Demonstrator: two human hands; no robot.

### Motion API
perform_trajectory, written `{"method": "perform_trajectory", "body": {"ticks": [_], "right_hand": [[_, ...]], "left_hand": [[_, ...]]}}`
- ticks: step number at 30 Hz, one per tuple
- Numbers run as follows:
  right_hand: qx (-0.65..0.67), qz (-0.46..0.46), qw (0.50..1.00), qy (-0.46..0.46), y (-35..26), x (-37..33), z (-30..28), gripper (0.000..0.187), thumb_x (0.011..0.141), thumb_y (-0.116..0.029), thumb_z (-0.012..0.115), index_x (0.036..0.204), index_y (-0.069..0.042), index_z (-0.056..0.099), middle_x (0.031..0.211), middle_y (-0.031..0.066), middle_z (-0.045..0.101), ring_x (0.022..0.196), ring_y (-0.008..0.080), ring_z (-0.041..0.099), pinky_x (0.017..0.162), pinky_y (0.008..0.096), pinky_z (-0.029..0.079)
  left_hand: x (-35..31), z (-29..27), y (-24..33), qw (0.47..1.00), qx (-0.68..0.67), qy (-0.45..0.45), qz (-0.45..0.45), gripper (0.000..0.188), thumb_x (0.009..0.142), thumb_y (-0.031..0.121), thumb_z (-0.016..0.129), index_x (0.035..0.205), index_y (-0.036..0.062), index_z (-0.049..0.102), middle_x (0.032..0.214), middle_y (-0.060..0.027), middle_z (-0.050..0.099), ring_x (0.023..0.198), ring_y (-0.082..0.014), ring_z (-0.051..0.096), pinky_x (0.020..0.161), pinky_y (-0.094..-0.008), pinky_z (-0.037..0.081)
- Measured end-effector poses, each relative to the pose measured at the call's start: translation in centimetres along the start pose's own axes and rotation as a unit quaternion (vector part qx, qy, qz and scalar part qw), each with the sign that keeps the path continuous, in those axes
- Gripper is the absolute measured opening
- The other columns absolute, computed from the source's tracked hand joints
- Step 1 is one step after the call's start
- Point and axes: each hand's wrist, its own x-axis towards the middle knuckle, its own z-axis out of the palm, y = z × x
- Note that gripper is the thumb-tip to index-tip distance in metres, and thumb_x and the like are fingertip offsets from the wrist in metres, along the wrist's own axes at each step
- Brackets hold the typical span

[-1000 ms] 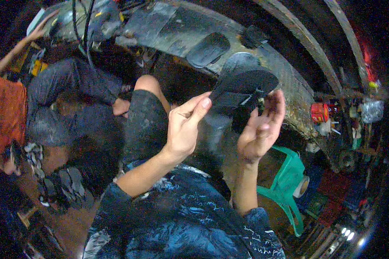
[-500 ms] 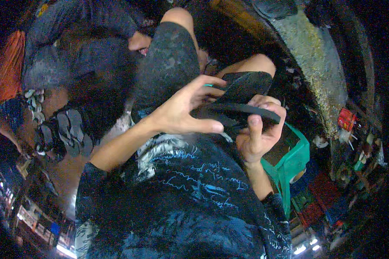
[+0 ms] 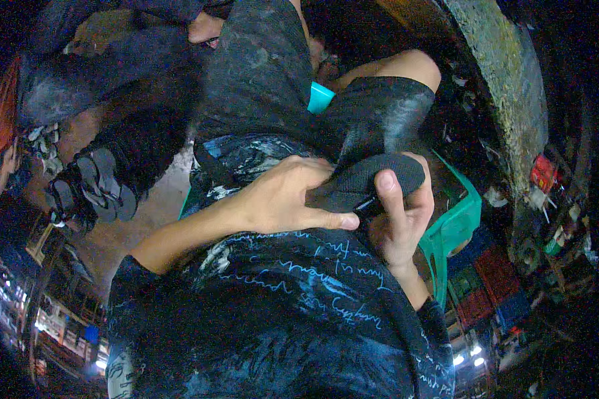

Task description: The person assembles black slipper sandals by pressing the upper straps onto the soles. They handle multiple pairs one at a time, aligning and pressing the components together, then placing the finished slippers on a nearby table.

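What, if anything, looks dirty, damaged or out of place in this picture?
Pale, dusty-looking smears mark the dark shorts on their right leg, standing out against the darker cloth. The black sole being held shows no obvious damage.

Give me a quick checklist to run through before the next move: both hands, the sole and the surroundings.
1. Right hand on the black sole: ok, thumb on the facing side, fingers around the edge.
2. Left hand on the sole: ok, at its left end.
3. Left fingertips' placement: cannot tell, hidden from this view.
4. Sole's far side: cannot tell, it faces away.
5. Dark sandals at left: ok, apart from both hands.
6. Right forearm free of the green chair: cannot tell, contact is unclear.
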Motion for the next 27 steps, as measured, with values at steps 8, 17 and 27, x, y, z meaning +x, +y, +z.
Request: {"method": "perform_trajectory", "body": {"ticks": [8, 17, 27], "right_hand": [[0.093, 0.092, 0.991, -0.006, 0.2, 1.1, 0.9, 0.028, 0.098, -0.020, 0.075, 0.116, -0.003, 0.063, 0.102, 0.0037, 0.070, 0.091, 0.0130, 0.064, 0.086, 0.0296, 0.052], [-0.001, 0.049, 0.998, -0.032, -0.8, 0.3, 1.5, 0.025, 0.096, -0.017, 0.078, 0.112, -0.005, 0.063, 0.096, 0.0010, 0.067, 0.085, 0.0108, 0.061, 0.080, 0.0277, 0.051], [0.002, -0.055, 0.975, -0.217, 2.3, 1.9, -2.9, 0.046, 0.089, -0.025, 0.077, 0.125, 0.000, 0.064, 0.112, 0.0079, 0.065, 0.107, 0.0214, 0.063, 0.098, 0.0350, 0.048]], "left_hand": [[0.4, -0.3, 1.1, 0.998, 0.062, 0.030, 0.003, 0.045, 0.091, 0.042, 0.078, 0.095, -0.0018, 0.070, 0.091, -0.0219, 0.069, 0.090, -0.0417, 0.069, 0.082, -0.0485, 0.053], [0.5, -2.0, 6.4, 0.987, -0.014, 0.131, -0.096, 0.052, 0.087, 0.035, 0.083, 0.123, 0.0047, 0.062, 0.094, -0.0190, 0.072, 0.085, -0.0351, 0.075, 0.075, -0.0425, 0.056], [-1.9, -2.3, 4.3, 0.910, -0.205, 0.230, -0.276, 0.038, 0.098, 0.021, 0.075, 0.127, -0.0017, 0.067, 0.110, -0.0043, 0.074, 0.094, -0.0109, 0.066, 0.086, -0.0291, 0.054]]}}
